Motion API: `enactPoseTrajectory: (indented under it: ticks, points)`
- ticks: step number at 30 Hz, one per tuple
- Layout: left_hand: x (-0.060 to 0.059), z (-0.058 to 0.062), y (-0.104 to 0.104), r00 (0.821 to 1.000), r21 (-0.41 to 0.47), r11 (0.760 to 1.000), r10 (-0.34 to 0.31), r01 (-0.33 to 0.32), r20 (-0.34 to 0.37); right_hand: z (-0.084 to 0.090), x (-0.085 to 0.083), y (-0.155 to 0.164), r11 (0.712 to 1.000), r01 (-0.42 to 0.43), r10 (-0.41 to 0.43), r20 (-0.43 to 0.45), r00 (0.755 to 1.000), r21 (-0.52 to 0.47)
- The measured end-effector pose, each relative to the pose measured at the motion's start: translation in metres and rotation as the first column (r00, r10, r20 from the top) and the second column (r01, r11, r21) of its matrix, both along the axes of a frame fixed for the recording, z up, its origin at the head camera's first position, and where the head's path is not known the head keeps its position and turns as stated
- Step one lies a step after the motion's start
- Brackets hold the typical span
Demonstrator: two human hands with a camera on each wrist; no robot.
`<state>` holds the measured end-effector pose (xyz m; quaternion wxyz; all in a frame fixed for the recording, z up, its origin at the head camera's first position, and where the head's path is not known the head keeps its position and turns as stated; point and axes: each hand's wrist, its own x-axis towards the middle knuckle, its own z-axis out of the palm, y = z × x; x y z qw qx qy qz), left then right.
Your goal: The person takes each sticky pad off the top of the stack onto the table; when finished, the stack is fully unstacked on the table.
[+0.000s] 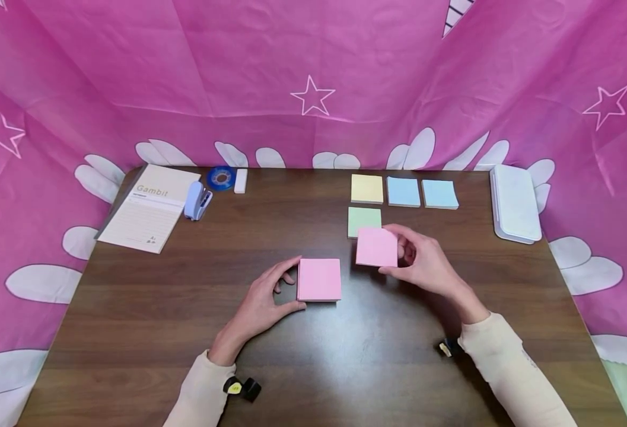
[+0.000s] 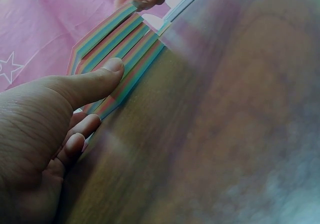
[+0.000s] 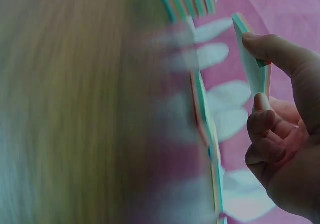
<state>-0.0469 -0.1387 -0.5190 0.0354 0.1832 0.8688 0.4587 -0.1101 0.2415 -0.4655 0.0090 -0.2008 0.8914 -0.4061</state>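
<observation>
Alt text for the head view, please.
The right hand holds a pink note pad above a brown table, while the left hand grips a pink-topped stack. A yellow pad, a green pad and two blue pads lie beyond; a notebook and stapler sit far left, a white case far right.

On the table [image 1: 131,332], around the stack [image 1: 320,279] held by the left hand [image 1: 260,303], the notebook [image 1: 150,204] and stapler [image 1: 196,199] are set at ten o'clock, tape [image 1: 214,178] and block [image 1: 240,181] between ten and eleven, four pads [image 1: 403,191] between one and two, the case [image 1: 516,203] past two.
</observation>
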Motion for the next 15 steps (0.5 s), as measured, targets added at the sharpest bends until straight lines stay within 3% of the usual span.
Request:
enactPoseTrajectory:
  ticks: [15]
  points:
    - [0.000, 0.002, 0.000, 1.000, -0.016, 1.000, 0.005, -0.004, 0.018, -0.024, -0.040, 0.067, 0.992, 0.048, -0.058, 0.083, 0.995, 0.114]
